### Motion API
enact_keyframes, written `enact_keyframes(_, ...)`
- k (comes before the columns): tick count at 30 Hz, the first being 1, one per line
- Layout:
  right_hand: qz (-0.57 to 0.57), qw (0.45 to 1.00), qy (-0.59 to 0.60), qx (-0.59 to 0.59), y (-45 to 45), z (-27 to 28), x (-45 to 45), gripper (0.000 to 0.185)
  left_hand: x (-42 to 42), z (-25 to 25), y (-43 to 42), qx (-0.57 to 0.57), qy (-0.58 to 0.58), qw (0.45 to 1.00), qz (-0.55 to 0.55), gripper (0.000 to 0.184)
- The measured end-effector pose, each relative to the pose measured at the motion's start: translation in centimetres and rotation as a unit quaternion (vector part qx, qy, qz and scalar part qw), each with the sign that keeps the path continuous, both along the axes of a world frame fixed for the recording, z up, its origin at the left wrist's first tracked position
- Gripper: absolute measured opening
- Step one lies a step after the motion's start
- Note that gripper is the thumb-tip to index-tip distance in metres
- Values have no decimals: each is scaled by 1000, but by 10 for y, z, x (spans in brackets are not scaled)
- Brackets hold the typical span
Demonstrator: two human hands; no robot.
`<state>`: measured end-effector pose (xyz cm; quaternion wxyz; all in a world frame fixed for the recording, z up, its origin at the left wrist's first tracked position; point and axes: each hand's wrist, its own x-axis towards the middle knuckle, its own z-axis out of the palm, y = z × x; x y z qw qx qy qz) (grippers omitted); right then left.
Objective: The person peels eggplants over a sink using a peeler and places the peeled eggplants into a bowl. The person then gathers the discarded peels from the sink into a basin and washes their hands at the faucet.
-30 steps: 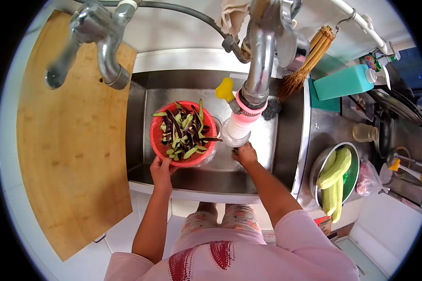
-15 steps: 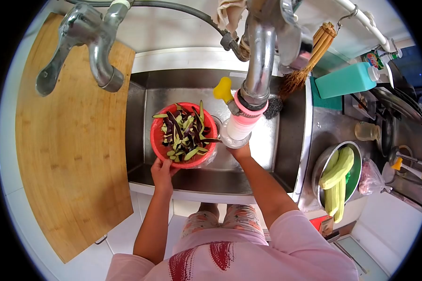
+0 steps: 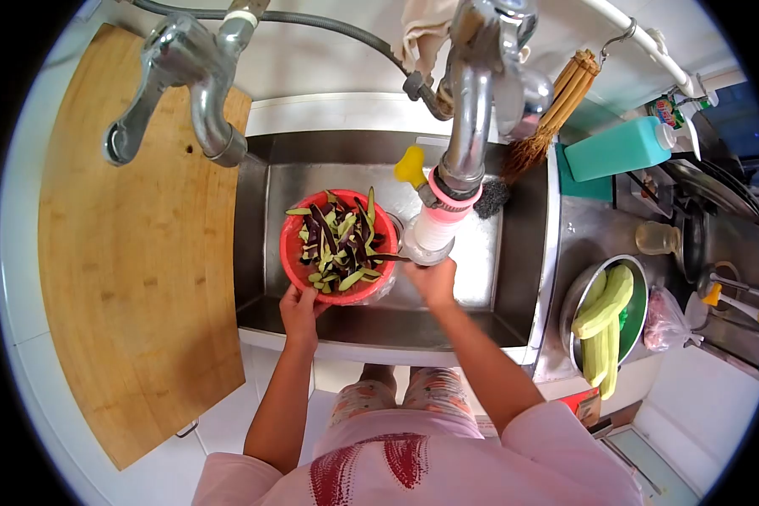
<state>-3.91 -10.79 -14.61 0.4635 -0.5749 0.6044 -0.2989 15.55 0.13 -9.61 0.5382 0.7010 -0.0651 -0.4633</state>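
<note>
A red plastic basket point(image 3: 288, 257) full of purple and pale green eggplant strips point(image 3: 339, 240) is in the left part of the steel sink. My left hand point(image 3: 298, 310) grips its near rim, thumb on top. Right of the basket, my right hand point(image 3: 434, 280) is closed just below the faucet's nozzle point(image 3: 434, 236), which hides part of its fingers. A dark eggplant strip point(image 3: 388, 257) sticks out over the basket's rim and meets those fingertips; they appear to pinch its end. No water stream is visible.
A wooden board point(image 3: 143, 253) lies left of the sink point(image 3: 253, 312). A second faucet point(image 3: 215, 126) overhangs it. Behind the nozzle sit a dark scrubber point(image 3: 492, 198) and a hanging brush point(image 3: 557, 114). To the right are a teal bottle point(image 3: 616, 149) and a bowl point(image 3: 571, 316) of peeled gourds point(image 3: 603, 308).
The camera view has shifted slightly, moving the surroundings a little. My right hand shows more below the nozzle, and its fingers now meet the strip. My left hand keeps its grip on the basket.
</note>
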Motion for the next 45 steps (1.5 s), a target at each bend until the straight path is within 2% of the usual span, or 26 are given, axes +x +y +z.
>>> enact_keyframes(1, -19, 979, -196, 45, 8, 34, 11, 22, -1, 1, 0, 4, 0, 1000, -1, 21)
enact_keyframes(2, 16, 989, -141, -32, 16, 33, 22, 29, -3, 1, 0, 9, 0, 1000, -4, 21)
enact_keyframes(3, 59, 986, -157, -12, 16, 64, 34, 27, -4, 1, 0, 7, 2, 1000, -6, 21)
enact_keyframes(6, 26, 980, -195, -36, 10, 77, 38, 23, -5, 2, -3, 21, -8, 1000, -17, 24)
enact_keyframes(8, -10, 994, -104, -3, 7, 38, -1, 21, -6, 6, -2, 19, 1, 1000, 6, 24)
enact_keyframes(9, 17, 1000, 19, 4, 3, 19, -23, 18, -7, 8, 0, 23, 4, 1000, 8, 24)
enact_keyframes(10, 117, 983, 139, 11, 1, -7, -47, 16, -7, 10, -2, 11, 4, 1000, 10, 21)
enact_keyframes(11, 223, 950, 217, -17, 6, -60, -68, 19, -6, 10, -3, -1, 4, 1000, 12, 19)
enact_keyframes(12, 353, 897, 264, 20, 6, -80, -81, 22, -4, 8, -2, -3, -2, 1000, 0, 18)
enact_keyframes(13, 357, 896, 263, 24, 8, -86, -83, 22, -3, 7, 0, 2, -1, 1000, 3, 18)
enact_keyframes(15, 527, 788, 319, 0, 9, -95, -85, 26, -3, 3, -1, -2, -3, 1000, 8, 19)
enact_keyframes(16, 556, 765, 324, 25, 5, -96, -82, 24, -4, 3, -3, 2, -2, 1000, 7, 19)
enact_keyframes(19, 571, 754, 323, 42, 3, -108, -84, 25, -7, 5, -3, -5, -1, 1000, 3, 21)
enact_keyframes(21, 565, 761, 318, 25, 3, -109, -85, 23, -7, 4, -2, 4, 0, 1000, 4, 22)
enact_keyframes(23, 419, 849, 322, -4, 0, -103, -82, 20, -8, 3, -1, 11, -1, 1000, 7, 22)
enact_keyframes(24, 421, 849, 319, -5, -1, -104, -79, 20, -8, 4, 0, 21, -2, 1000, 8, 23)
enact_keyframes(26, 289, 916, 278, 4, -3, -108, -77, 19, -8, 5, 2, 13, 0, 1000, 5, 23)
enact_keyframes(30, 346, 888, 303, -7, -7, -107, -67, 17, -8, 10, 2, -10, 13, 999, 34, 23)
enact_keyframes(32, 255, 928, 271, -12, -2, -94, -56, 16, -3, 12, 2, -10, 10, 999, 38, 23)
enact_keyframes(33, 257, 928, 270, -15, 1, -72, -47, 16, -1, 13, 2, -11, 10, 999, 42, 23)
enact_keyframes(35, 98, 995, 34, -9, 10, -1, -19, 19, 7, 10, 4, -8, -3, 999, 41, 23)
enact_keyframes(37, 71, 986, -125, -85, 22, 64, 9, 19, 14, 3, 9, -4, -16, 999, 43, 23)
enact_keyframes(38, 76, 985, -128, -88, 22, 79, 25, 19, 16, 0, 11, -6, -26, 999, 35, 23)
enact_keyframes(40, 176, 964, -126, -153, 17, 98, 49, 17, 13, 4, 10, -16, -31, 998, 52, 17)
enact_keyframes(43, 125, 967, -92, -202, 12, 100, 57, 13, 10, 14, 9, 6, -7, 998, 62, 24)
enact_keyframes(45, 105, 979, -61, -165, 16, 99, 47, 10, 11, 18, 17, -24, -2, 998, 62, 25)
